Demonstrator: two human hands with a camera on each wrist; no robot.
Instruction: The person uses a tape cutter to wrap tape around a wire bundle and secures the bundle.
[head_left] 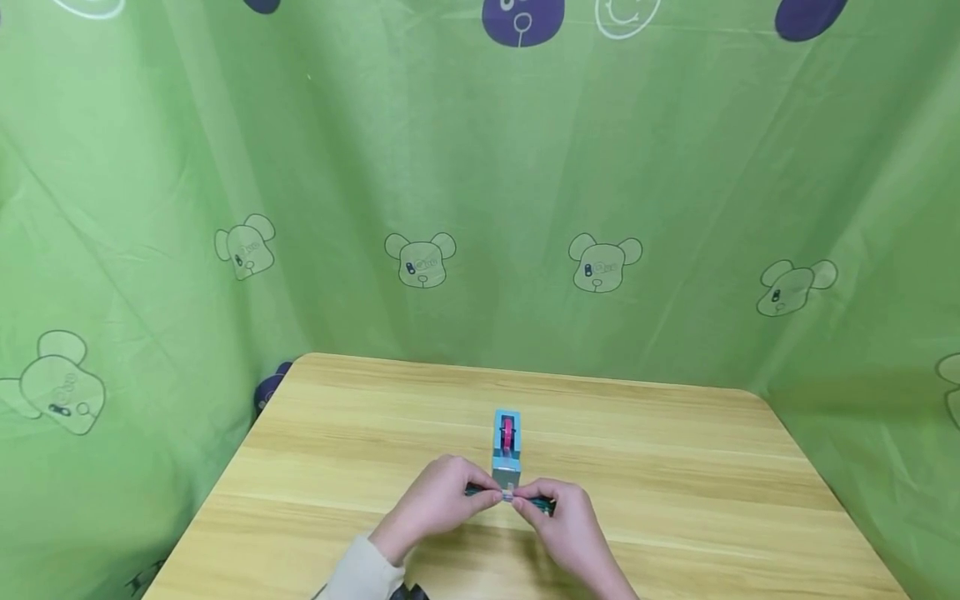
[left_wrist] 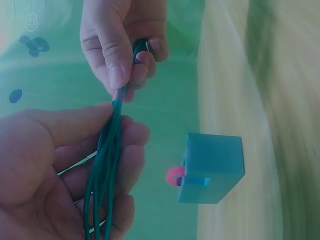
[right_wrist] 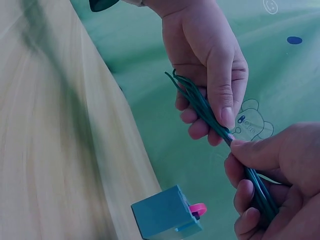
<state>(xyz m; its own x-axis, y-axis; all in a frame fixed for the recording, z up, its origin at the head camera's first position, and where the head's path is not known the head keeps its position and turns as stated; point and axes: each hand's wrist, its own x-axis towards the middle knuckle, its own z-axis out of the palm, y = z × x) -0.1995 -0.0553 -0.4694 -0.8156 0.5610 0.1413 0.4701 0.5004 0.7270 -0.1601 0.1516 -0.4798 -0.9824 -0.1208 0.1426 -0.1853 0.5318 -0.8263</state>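
- One blue tape dispenser [head_left: 507, 450] (pink roll inside) stands on the wooden worktop [head_left: 675, 467], just beyond both hands.
- Green bear-print cloth [head_left: 480, 208] walls the worktop on three sides.
- One bundle of green cords [right_wrist: 210, 112] hangs above the worktop's near edge; left hand [head_left: 438, 500] and right hand [head_left: 566, 521] each have their grip clamped on it.

We are looking at a makeshift recording corner rather than a real room: a green cloth [head_left: 480, 167] printed with cartoon bear faces hangs across the whole upper part of the head view and folds around both sides like a booth. In the lower middle of the frame stands a small light wooden table [head_left: 675, 467] with rounded corners, pushed right against the cloth. A small blue tape dispenser [head_left: 507, 446] sits at its centre.
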